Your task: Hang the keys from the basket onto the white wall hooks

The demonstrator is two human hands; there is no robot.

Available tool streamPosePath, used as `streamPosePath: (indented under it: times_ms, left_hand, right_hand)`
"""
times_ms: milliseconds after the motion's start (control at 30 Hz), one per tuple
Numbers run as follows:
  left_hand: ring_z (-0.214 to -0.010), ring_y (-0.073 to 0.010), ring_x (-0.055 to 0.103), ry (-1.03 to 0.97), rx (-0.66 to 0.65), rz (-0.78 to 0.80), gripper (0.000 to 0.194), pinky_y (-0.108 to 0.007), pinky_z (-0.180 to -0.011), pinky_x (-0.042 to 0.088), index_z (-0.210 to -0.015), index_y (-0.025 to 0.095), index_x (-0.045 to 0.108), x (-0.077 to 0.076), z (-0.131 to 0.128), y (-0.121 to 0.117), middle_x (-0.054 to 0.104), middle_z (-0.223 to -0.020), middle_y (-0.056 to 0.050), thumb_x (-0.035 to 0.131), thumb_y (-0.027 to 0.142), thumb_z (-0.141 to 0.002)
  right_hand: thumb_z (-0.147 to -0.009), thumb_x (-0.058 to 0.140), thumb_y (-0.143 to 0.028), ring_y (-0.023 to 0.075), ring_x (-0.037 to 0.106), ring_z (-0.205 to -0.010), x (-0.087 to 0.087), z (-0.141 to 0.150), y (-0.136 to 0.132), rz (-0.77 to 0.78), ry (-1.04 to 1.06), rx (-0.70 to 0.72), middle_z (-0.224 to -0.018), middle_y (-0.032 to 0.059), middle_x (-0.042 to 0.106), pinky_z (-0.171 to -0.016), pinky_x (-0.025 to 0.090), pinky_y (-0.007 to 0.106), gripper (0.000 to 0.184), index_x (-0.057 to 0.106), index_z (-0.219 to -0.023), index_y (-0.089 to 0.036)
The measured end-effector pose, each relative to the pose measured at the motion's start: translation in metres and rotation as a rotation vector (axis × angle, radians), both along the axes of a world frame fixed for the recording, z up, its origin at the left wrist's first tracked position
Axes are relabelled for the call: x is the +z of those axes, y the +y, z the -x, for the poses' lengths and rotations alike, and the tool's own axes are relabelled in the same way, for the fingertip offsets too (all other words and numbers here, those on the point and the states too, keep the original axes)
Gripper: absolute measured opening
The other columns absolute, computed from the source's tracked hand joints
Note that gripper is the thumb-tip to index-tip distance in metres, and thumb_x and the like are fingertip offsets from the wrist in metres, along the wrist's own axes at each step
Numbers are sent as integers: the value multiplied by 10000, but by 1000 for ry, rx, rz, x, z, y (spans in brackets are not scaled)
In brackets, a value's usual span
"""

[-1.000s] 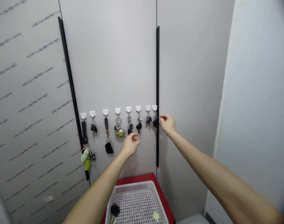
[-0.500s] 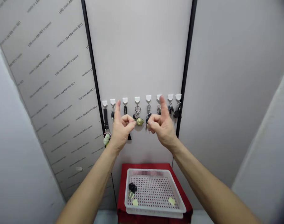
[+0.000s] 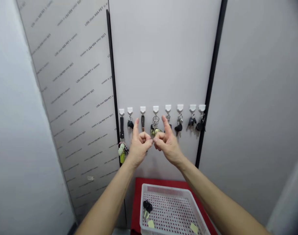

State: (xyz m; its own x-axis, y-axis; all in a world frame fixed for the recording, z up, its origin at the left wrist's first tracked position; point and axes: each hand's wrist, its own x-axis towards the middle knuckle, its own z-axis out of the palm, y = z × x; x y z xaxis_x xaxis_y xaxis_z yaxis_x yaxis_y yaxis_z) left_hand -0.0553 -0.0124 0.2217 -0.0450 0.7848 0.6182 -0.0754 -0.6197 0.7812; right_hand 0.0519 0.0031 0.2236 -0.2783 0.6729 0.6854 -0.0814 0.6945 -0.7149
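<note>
My left hand [image 3: 138, 149] and my right hand [image 3: 169, 145] are raised in front of a row of hanging keys. Each has its index finger pointing up, with the thumb and other fingers curled together; nothing shows in either. The two thumbs nearly meet. Just behind them, a gold charm [image 3: 157, 131] with keys hangs on a ring. A black strap [image 3: 142, 120] hangs above my left hand, its lower part covered. Right of my right hand, a bunch of keys with a black head [image 3: 178, 127] hangs from its hook. My right hand partly hides another bunch.
Several white hooks [image 3: 156, 109] line the pale wall panel. At the far left hangs a black strap with a green charm [image 3: 121, 149]. Below, a white plastic basket [image 3: 165, 189] on a red cloth [image 3: 137, 195] holds black-headed keys [image 3: 147, 207] and pale yellow pieces [image 3: 194, 227].
My hands have come closer together, the right one moving left toward the gold charm. The camera view has shifted, so the wall and basket appear further right and lower.
</note>
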Motion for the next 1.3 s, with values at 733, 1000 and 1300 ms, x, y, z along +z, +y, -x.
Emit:
streamPosePath:
  times_ms: [733,1000,1300]
  left_hand:
    - [-322,-22,273,-16,393,258,165,-168,-371,214,-464,146,363,42,75,84,327,-364,79,495,189,-554]
    - [-280,-16,221,468,173,679,258,-165,-316,155,-392,141,361,77,100,65,278,-311,70,590,162,-509]
    - [-301,9,189,336,-77,719,181,-124,-327,173,-530,122,442,79,127,53,236,-366,92,539,264,-590]
  right_hand:
    - [-695,289,-310,96,380,-470,35,59,84,-137,-294,-725,-501,-12,420,-443,266,201,217,409,-577,-173]
    - [-597,464,-195,69,325,-364,68,48,78,129,-643,-417,-366,-21,341,-395,229,213,120,436,-489,-149]
    - [-704,303,-392,26,200,-264,50,24,70,385,-376,-277,-360,-72,251,-300,152,174,312,483,-714,-137]
